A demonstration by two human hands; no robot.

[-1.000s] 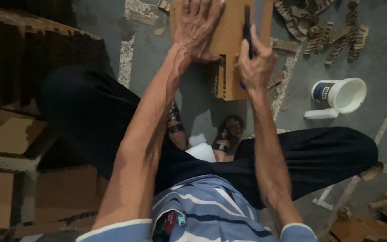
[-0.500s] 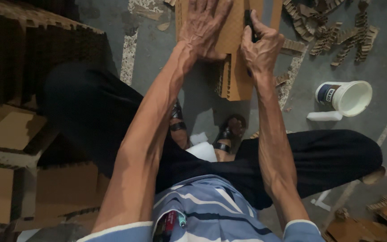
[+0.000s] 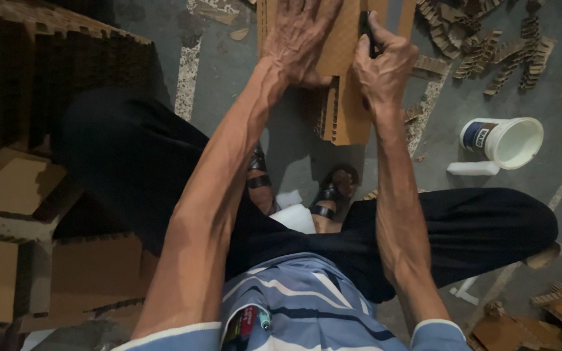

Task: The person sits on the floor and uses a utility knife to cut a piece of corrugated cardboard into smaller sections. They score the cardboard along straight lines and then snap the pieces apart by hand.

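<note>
My left hand [image 3: 300, 42] lies flat, fingers spread, pressing down on a stack of brown corrugated cardboard pieces [image 3: 345, 110] in front of my knees. My right hand [image 3: 382, 62] is closed around a dark-handled tool [image 3: 366, 29], held upright against the cardboard just right of my left hand. The tool's tip is hidden by my fingers and the frame's top edge. I sit low with dark trousers and sandalled feet below the stack.
A white plastic tub [image 3: 505, 140] lies on its side on the grey floor at right, a white bar beside it. Notched cardboard strips [image 3: 489, 52] are scattered top right. Stacked cardboard sheets [image 3: 21, 195] fill the left; more scraps [image 3: 554, 312] sit bottom right.
Both hands and the cardboard sit slightly lower in view than one second ago. My right hand with the tool has closed in toward my left hand on the cardboard.
</note>
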